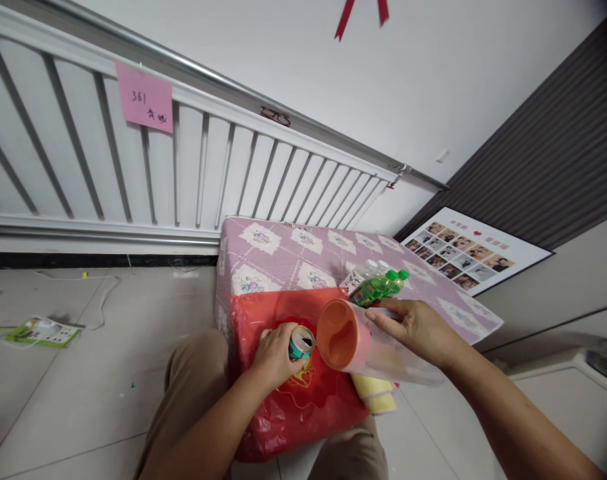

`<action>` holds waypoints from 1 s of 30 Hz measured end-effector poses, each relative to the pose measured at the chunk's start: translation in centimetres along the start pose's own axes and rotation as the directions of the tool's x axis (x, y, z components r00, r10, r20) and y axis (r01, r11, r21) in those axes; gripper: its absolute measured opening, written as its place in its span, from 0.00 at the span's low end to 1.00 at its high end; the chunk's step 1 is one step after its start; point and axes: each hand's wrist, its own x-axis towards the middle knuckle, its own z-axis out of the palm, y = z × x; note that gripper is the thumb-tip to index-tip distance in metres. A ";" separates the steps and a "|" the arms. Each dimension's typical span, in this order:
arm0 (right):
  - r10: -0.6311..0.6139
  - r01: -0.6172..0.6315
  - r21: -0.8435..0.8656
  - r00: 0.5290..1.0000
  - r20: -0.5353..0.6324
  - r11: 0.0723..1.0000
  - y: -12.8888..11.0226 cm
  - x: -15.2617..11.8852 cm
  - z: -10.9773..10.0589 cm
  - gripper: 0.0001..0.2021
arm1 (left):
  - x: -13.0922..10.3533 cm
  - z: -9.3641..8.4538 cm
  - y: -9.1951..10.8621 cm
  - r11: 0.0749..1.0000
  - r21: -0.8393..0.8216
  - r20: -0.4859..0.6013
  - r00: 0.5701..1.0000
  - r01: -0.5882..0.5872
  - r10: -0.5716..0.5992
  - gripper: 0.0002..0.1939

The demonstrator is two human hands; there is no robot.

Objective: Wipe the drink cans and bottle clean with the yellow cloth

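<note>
Head cam: left hand (273, 353) wrapped round an opened can (301, 342), right hand (419, 330) gripping a tilted orange-lidded jug (356, 340).

Readable in handwriting on the pink note (144, 97) stuck to the white radiator (73, 153): "361", with smaller characters beneath, too small to make out. Print on the green bottles (378, 285), the can (301, 341), the red bag (303, 393) and the photo poster (471, 252): present but too small or blurred to read.
</note>
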 end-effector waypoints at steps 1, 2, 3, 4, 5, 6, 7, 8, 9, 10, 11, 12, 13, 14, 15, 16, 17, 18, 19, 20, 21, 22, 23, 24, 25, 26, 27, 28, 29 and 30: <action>0.001 -0.001 0.006 1.000 -0.004 1.000 0.0 0.0 0.0 0.20 | 0.0 0.0 0.0 1.000 0.000 0.000 1.000 0.000 0.000 0.34; 0.002 -0.002 0.011 1.000 -0.006 1.000 0.0 0.0 0.0 0.20 | 0.0 0.0 0.0 1.000 -0.001 0.000 1.000 0.001 -0.001 0.34; 0.002 -0.002 0.014 1.000 -0.005 1.000 -0.1 0.0 0.0 0.20 | 0.0 0.0 0.0 1.000 0.000 0.000 1.000 0.001 -0.001 0.34; 0.002 -0.002 0.016 1.000 -0.003 1.000 -0.1 0.0 0.0 0.19 | 0.0 0.0 0.0 1.000 0.000 0.001 1.000 0.001 -0.001 0.34; 0.001 -0.001 0.014 1.000 0.000 1.000 -0.1 0.0 -0.1 0.19 | 0.0 0.0 0.0 1.000 0.001 0.001 1.000 0.002 -0.002 0.33; -0.002 0.002 0.011 1.000 0.004 1.000 -0.2 0.0 -0.1 0.19 | 0.0 -0.1 0.1 1.000 0.002 0.001 1.000 0.002 -0.002 0.33; -0.004 0.004 0.005 1.000 0.010 1.000 -0.2 0.0 -0.1 0.19 | 0.0 -0.1 0.1 1.000 0.003 0.001 1.000 0.001 -0.001 0.33; -0.005 0.005 -0.002 1.000 0.015 1.000 -0.2 0.0 -0.1 0.19 | 0.0 -0.1 0.1 1.000 0.003 0.001 1.000 0.001 -0.001 0.33; -0.004 0.005 -0.011 1.000 0.019 1.000 -0.3 0.0 -0.1 0.20 | 0.0 -0.1 0.1 1.000 0.003 0.001 1.000 0.001 -0.001 0.33; -0.003 0.003 -0.020 1.000 0.022 1.000 -0.3 0.0 -0.1 0.20 | 0.0 -0.1 0.1 1.000 0.003 0.000 1.000 0.001 -0.001 0.33; 0.000 0.001 -0.028 1.000 0.025 1.000 -0.3 0.0 -0.2 0.20 | 0.0 -0.1 0.1 1.000 0.003 0.000 1.000 0.001 -0.001 0.33; 0.003 -0.002 -0.034 1.000 0.026 0.999 -0.3 0.0 -0.2 0.20 | 0.0 0.0 0.1 1.000 0.003 0.000 1.000 0.001 -0.001 0.33; 0.006 -0.005 -0.036 1.000 0.026 0.999 -0.2 0.0 -0.1 0.20 | 0.0 0.0 0.1 1.000 0.002 0.001 1.000 0.001 -0.001 0.33; 0.009 -0.008 -0.035 1.000 0.027 0.999 -0.2 0.0 -0.1 0.20 | 0.0 0.0 0.1 1.000 0.002 0.002 1.000 0.002 -0.002 0.34; 0.013 -0.012 -0.033 1.000 0.027 0.999 -0.2 0.0 -0.1 0.20 | 0.0 0.0 0.1 1.000 0.002 0.003 1.000 0.002 -0.002 0.34; 0.016 -0.016 -0.031 1.000 0.026 0.999 -0.1 0.1 -0.1 0.19 | 0.0 -0.1 0.1 1.000 0.001 0.004 1.000 0.003 -0.003 0.34; 0.019 -0.019 -0.032 1.000 0.024 0.999 -0.1 0.1 0.0 0.19 | 0.0 -0.1 0.1 1.000 0.001 0.005 1.000 0.004 -0.004 0.34; 0.022 -0.021 -0.034 1.000 0.023 0.999 -0.1 0.1 0.0 0.19 | 0.0 -0.1 0.1 1.000 0.001 0.005 1.000 0.006 -0.006 0.34; 0.025 -0.024 -0.039 0.999 0.022 0.999 0.0 0.1 0.0 0.19 | 0.0 -0.1 0.1 1.000 0.000 0.005 1.000 0.007 -0.007 0.34; 0.028 -0.027 -0.045 0.999 0.023 0.999 0.0 0.1 0.0 0.20 | 0.0 -0.1 0.1 1.000 0.000 0.005 1.000 0.008 -0.008 0.34; 0.031 -0.030 -0.052 0.999 0.025 0.998 0.0 0.1 0.1 0.20 | 0.0 -0.1 0.1 1.000 0.000 0.005 1.000 0.009 -0.009 0.34; 0.035 -0.033 -0.059 0.999 0.028 0.998 0.0 0.1 0.1 0.20 | 0.0 -0.1 0.1 1.000 -0.001 0.006 1.000 0.008 -0.008 0.34; 0.038 -0.036 -0.065 0.999 0.031 0.997 0.0 0.1 0.1 0.20 | 0.0 -0.1 0.1 1.000 -0.002 0.006 1.000 0.008 -0.008 0.34; 0.038 -0.035 -0.070 0.999 0.033 0.997 0.0 0.1 0.1 0.20 | 0.0 -0.1 0.2 1.000 -0.002 0.007 1.000 0.007 -0.007 0.34; 0.037 -0.034 -0.074 0.999 0.034 0.997 -0.1 0.2 0.1 0.21 | 0.0 -0.1 0.2 1.000 -0.003 0.007 1.000 0.007 -0.007 0.34; 0.035 -0.032 -0.076 0.999 0.034 0.997 -0.1 0.2 0.1 0.21 | 0.0 -0.1 0.2 1.000 -0.003 0.007 1.000 0.007 -0.007 0.34; 0.032 -0.030 -0.076 0.999 0.032 0.997 -0.1 0.2 0.1 0.21 | 0.0 -0.1 0.2 1.000 -0.002 0.007 1.000 0.008 -0.008 0.34; 0.029 -0.026 -0.074 0.999 0.030 0.997 -0.1 0.2 0.2 0.21 | 0.0 -0.2 0.2 1.000 -0.001 0.007 1.000 0.008 -0.008 0.34; 0.024 -0.022 -0.068 0.999 0.028 0.997 0.0 0.3 0.2 0.21 | 0.0 -0.2 0.2 1.000 0.000 0.008 1.000 0.008 -0.008 0.34; 0.018 -0.017 -0.060 1.000 0.024 0.998 0.0 0.3 0.2 0.21 | 0.0 -0.2 0.2 1.000 0.001 0.009 1.000 0.008 -0.008 0.34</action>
